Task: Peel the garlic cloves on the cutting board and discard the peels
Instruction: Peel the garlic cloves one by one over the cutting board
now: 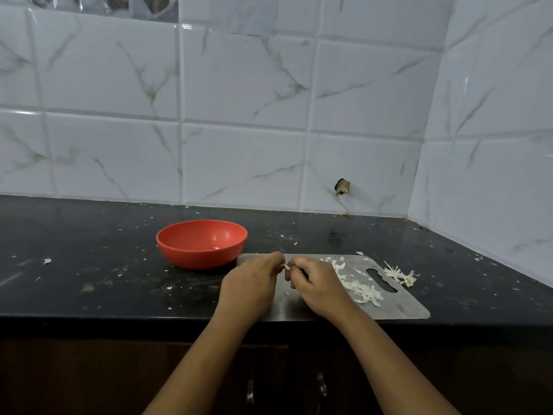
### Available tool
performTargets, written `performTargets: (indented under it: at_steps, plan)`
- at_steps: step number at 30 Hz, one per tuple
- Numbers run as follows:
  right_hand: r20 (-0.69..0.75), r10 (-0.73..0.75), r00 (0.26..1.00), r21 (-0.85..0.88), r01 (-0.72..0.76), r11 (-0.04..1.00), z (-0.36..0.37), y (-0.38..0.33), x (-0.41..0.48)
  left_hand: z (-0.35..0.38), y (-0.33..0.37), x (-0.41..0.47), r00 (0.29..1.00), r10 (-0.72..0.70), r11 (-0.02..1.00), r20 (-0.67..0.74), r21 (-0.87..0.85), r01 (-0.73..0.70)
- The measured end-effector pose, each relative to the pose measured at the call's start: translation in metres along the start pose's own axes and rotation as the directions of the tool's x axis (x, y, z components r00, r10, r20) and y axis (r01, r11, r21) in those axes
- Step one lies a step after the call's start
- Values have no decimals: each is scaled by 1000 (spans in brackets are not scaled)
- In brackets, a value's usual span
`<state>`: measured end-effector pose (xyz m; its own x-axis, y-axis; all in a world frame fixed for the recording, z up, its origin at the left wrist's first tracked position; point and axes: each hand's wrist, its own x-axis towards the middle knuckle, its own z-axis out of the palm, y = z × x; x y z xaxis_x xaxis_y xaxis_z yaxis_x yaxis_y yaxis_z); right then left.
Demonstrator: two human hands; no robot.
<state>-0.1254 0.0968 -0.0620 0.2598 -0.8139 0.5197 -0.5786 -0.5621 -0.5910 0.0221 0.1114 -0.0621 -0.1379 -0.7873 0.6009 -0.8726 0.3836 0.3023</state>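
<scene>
A small pale garlic clove (286, 267) is being pinched between both hands just above the cutting board (401, 307): the left hand (254, 283) is curling round one end and the right hand (314, 283) is gripping the other w/ its fingertips, so peeling is judged to be in progress. A pile of peels (363, 290) is lying on the board's right part, and more scraps (402, 275) are lying just beside its handle end; nothing is being discarded yet. Sth pale is showing in the red bowl (201, 244), prob. a peeled clove. No other cloves are being seen; part of the board is being hidden by the hands. The board is sitting at the front edge of the counter (89, 265), w/ the bowl just beside its far-left corner. Open room is being left to the left and behind, up to the tiled wall (239, 115).
</scene>
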Motion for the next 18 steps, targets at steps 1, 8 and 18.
performTargets:
  at_steps: [1,8,18]
  plan:
    - [-18,-17,1000,-13,16,1000,0,1,0,-1,1,0,1000,3,1000,17,-28,-3]
    - [-94,-97,991,0,98,995,1,-1,-5,-10,0,5,947,-41,674,318,-691,261]
    - [-124,-83,989,-97,71,993,5,2,-3,-5,2,3,976,-133,884,174,-424,196]
